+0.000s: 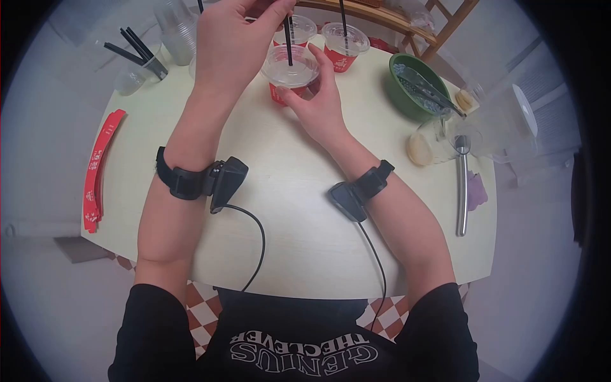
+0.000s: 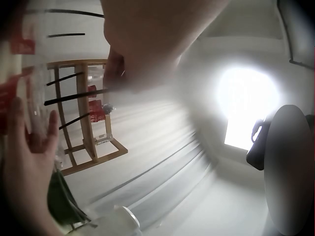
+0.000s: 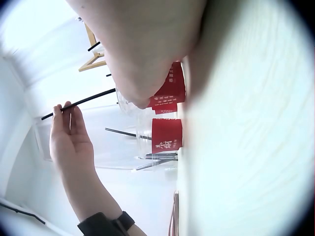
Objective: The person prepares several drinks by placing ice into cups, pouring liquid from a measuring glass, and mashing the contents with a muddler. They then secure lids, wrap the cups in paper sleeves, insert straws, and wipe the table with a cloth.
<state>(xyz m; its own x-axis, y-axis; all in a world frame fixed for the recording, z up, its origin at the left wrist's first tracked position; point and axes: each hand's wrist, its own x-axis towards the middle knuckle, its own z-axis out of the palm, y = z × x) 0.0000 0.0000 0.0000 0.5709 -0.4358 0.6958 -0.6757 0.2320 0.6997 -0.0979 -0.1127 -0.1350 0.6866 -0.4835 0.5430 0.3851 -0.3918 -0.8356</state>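
In the head view my left hand (image 1: 232, 48) is raised, its thumb and fingers pinching a black straw (image 1: 289, 41) near the top. The straw stands upright, its lower end at the clear domed lid of a red-sleeved cup (image 1: 280, 93). My right hand (image 1: 319, 105) grips that cup from the right, thumb in front. The right wrist view shows the left hand (image 3: 73, 145) with fingertips on the straw (image 3: 91, 98), and the right hand (image 3: 147, 59) against the cup (image 3: 170, 91). How deep the straw reaches is unclear.
Two other lidded cups with straws, one a red cup (image 1: 342, 54), stand behind. Black straws (image 1: 133, 48) in a clear cup and stacked clear cups (image 1: 175, 32) are back left; red sleeves (image 1: 98, 169) lie left. At right are a green bowl (image 1: 407, 105), a jar and a metal utensil (image 1: 463, 191).
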